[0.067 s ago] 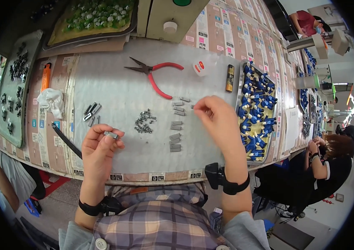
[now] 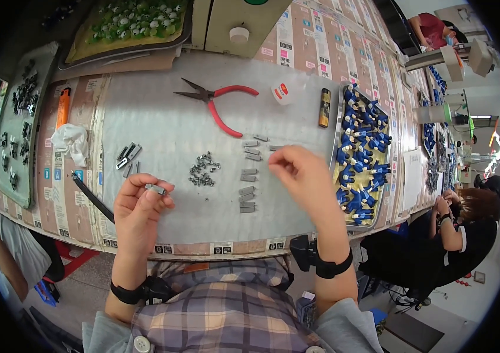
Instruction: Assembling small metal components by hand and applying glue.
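Note:
Between the thumb and fingers of my left hand (image 2: 136,209) is a small grey metal block (image 2: 155,189), held above the mat. My right hand (image 2: 306,176) has its fingers curled together over the mat's right side; whether anything is in them is hidden. Just beyond its fingertips lies another grey block (image 2: 275,147). Left of that hand, several similar blocks (image 2: 248,191) lie in a rough column, some showing a thin pin at one end. A pile of small dark metal parts (image 2: 204,169) sits between my hands. More blocks (image 2: 129,154) lie beyond my left hand.
Red-handled pliers (image 2: 215,103), a small white cup (image 2: 281,93) and a black-gold cylinder (image 2: 325,108) lie farther back. A tray of blue-and-white figures (image 2: 339,126) stands right, a tray of dark parts (image 2: 37,126) left. An orange-handled tool (image 2: 63,109) and white cloth (image 2: 71,143) lie left.
My right hand has moved slightly left and nearer to me, away from the grey block by its fingertips. My left hand stays nearly still with its block.

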Demonstrator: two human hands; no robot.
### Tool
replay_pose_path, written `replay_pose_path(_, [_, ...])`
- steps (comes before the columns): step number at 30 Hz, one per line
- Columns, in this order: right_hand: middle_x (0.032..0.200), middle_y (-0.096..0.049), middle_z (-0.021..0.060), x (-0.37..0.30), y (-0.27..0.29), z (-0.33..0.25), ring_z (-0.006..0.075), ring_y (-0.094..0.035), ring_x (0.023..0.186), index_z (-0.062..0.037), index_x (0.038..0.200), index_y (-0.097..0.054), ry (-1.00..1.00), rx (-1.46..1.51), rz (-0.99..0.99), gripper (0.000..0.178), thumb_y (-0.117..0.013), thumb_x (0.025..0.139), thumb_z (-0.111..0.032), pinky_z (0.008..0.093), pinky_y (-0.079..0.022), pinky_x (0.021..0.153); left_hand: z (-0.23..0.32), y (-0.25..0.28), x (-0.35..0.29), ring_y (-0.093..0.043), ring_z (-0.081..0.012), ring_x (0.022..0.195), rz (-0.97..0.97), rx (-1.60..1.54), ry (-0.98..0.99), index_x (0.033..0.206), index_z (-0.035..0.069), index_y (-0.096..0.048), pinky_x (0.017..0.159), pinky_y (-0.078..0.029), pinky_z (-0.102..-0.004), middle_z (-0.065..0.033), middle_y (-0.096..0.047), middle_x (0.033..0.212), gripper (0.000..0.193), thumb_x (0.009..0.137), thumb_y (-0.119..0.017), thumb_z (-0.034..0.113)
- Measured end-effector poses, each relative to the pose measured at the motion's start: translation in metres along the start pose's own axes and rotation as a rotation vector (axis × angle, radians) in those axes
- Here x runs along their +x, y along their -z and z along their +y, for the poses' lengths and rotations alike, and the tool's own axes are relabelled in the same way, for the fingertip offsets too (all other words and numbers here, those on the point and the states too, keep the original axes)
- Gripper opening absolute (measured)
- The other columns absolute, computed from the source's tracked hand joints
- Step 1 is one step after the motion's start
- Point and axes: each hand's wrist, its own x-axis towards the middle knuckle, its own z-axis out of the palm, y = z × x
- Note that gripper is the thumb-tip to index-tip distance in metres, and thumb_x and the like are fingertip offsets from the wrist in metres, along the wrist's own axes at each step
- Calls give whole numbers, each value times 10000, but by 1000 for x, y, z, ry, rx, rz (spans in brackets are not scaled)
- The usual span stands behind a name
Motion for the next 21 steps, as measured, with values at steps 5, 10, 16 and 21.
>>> replay_pose_path(5, [744, -578, 74, -12, -17, 4, 205, -571, 637, -49, 827, -571, -9, 121, -1, 103, -595, 727, -51, 290, -445, 582, 0, 2, 1, -571, -146, 720, -9, -24, -8, 990, 17, -497, 698, -476, -275, -136, -601, 898, 201, 821, -574, 94])
replay_pose_path(10, [744, -558, 81, -18, -19, 6, 204, -568, 654, -35, 806, -549, 4, 169, 59, 101, -599, 719, -28, 295, -447, 581, -2, 2, 0, -572, -146, 721, -27, -23, -28, 998, 19, -491, 698, -479, -274, -140, -599, 906, 206, 830, -571, 107])
replay_pose_path(16, [742, -536, 70, -28, -24, 9, 205, -559, 669, -37, 783, -536, 26, 180, 82, 96, -605, 717, -29, 298, -443, 578, -2, 2, 0, -571, -142, 722, -39, -15, -40, 1003, 16, -488, 690, -485, -271, -144, -597, 917, 203, 837, -562, 107])
replay_pose_path(21, [741, -526, 59, -27, -30, 14, 215, -543, 687, -50, 779, -541, 73, 144, 115, 102, -615, 708, -37, 314, -429, 596, -5, 2, 2, -574, -144, 719, -37, 8, -42, 1006, 12, -488, 690, -487, -272, -145, -599, 922, 202, 840, -557, 103])
